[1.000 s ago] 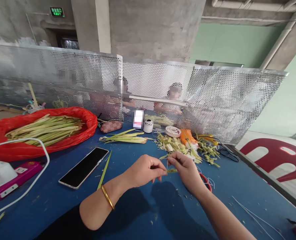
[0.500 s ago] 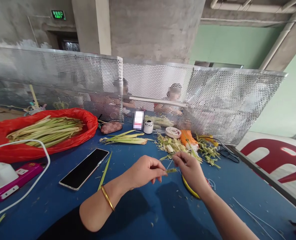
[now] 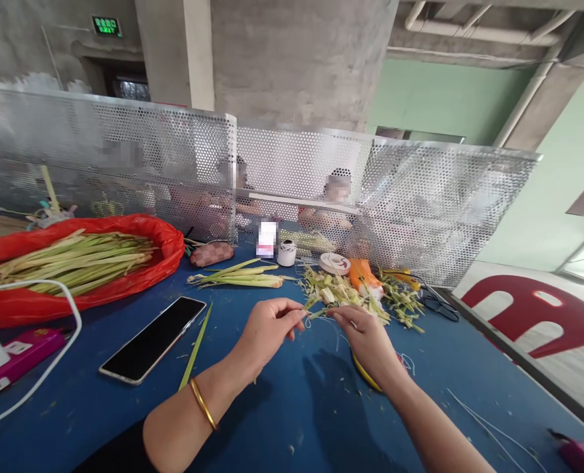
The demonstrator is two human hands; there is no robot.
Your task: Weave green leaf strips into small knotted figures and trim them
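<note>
Above the middle of the blue table my left hand (image 3: 270, 334), with a gold bangle on its wrist, is closed in a pinch on a short green leaf strip (image 3: 316, 315). Facing it from the right, my right hand (image 3: 368, 340) has its thumb and fingers pinched at the strip's other end. A thin white thread (image 3: 337, 336) trails by the fingers; whether the right hand also grips it I cannot tell. Partly hidden under my right hand lies a yellow curved object (image 3: 363, 374). Just beyond both hands is a heap of leaf scraps (image 3: 321, 287).
A red plastic bag (image 3: 161, 231) of long leaves stands left, near a phone (image 3: 152, 338) and a magenta power strip (image 3: 30, 351). Leaf stalks (image 3: 245, 277), a thread spool (image 3: 286, 254) and a tape roll (image 3: 334, 263) lie behind. A perforated metal screen (image 3: 292, 157) borders the table; people sit beyond.
The hands have shifted slightly left and away from me. The strip, earlier held at its left end with the right hand apart, now spans between both hands. The view has turned slightly right.
</note>
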